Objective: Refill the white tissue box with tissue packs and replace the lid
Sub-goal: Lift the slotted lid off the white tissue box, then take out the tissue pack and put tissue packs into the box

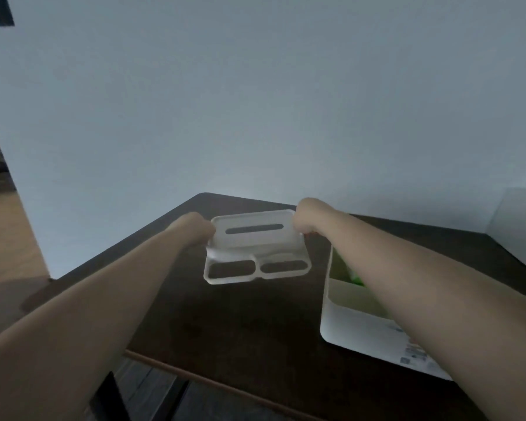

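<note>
I hold a white lid (255,247) above the dark table, at arm's length. It has a long tissue slot on top and two open compartments along its near side. My left hand (195,227) grips its left end and my right hand (305,220) grips its right end. The white tissue box (346,323) stands open on the table to the right, partly behind my right forearm. Something green (356,276) shows inside it, too blurred to name.
The dark table (240,323) meets a pale wall at the back. Its left and front edges drop to a wooden floor (9,238). A pale panel (520,220) stands at the far right.
</note>
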{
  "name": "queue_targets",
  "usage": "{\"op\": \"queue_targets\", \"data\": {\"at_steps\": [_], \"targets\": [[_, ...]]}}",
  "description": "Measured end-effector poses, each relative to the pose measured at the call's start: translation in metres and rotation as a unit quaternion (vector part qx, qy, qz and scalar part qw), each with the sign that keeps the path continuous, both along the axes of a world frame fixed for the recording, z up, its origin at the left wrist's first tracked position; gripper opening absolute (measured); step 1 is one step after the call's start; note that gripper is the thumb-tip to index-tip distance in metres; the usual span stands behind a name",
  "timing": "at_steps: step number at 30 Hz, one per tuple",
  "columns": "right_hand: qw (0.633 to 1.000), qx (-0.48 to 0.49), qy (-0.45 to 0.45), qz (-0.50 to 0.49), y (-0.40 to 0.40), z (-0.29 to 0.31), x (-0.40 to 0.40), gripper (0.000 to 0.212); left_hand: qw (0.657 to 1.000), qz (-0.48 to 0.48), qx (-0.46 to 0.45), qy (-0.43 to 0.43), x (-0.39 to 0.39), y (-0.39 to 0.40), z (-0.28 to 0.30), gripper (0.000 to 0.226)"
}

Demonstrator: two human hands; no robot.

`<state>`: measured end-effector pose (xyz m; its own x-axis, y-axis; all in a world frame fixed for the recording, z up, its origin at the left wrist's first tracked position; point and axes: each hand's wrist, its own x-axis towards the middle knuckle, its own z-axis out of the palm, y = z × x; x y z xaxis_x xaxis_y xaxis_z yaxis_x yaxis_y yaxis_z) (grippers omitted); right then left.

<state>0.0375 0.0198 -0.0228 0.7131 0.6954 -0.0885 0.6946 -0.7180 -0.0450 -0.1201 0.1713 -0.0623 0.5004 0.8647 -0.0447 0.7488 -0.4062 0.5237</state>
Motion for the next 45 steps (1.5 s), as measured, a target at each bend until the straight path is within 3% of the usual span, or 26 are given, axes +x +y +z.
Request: {"op": "queue_targets", "data": {"at_steps": [2,6,17,21,25,29,35,37,41,45], "targets": [[0.999,-0.034,-0.005,0.006,0.013,-0.007,-0.003,0.029,0.999,0.009,0.007,0.032,-0.005,0.006,-0.011,0.024],[0.992,-0.122,-0.011,0.033,0.027,-0.022,-0.009,0.018,0.998,0.019,0.003,0.057,-0.009,0.019,-0.031,0.022],[0.99,-0.126,0.068,0.004,0.023,-0.046,-0.001,0.04,0.995,-0.008,0.02,0.098,0.003,0.018,-0.046,0.022],[0.993,-0.089,0.084,0.002,0.014,-0.034,-0.007,0.039,0.993,0.002,0.044,0.106,0.004,0.011,-0.04,0.019],[0.993,0.013,0.117,0.022,-0.004,-0.019,-0.007,0.029,0.993,-0.004,0.066,0.098,0.005,0.0,-0.026,0.008],[0.991,0.023,0.131,-0.033,-0.02,0.005,-0.012,0.031,0.993,-0.031,0.077,0.085,0.01,-0.018,-0.013,0.01],[0.995,0.081,0.054,-0.036,-0.084,0.049,0.011,0.031,0.992,-0.091,0.08,0.03,0.03,-0.069,0.016,0.007],[0.994,0.088,0.004,-0.06,-0.113,0.053,0.024,0.035,0.99,-0.121,0.076,-0.01,0.042,-0.093,0.026,0.012],[0.986,0.1,-0.029,-0.133,-0.169,0.037,0.06,0.019,0.978,-0.19,0.046,-0.067,0.07,-0.146,0.039,0.032],[0.979,0.08,0.001,-0.19,-0.215,0.014,0.081,0.039,0.974,-0.223,0.022,-0.032,0.099,-0.184,0.042,0.05]]}}
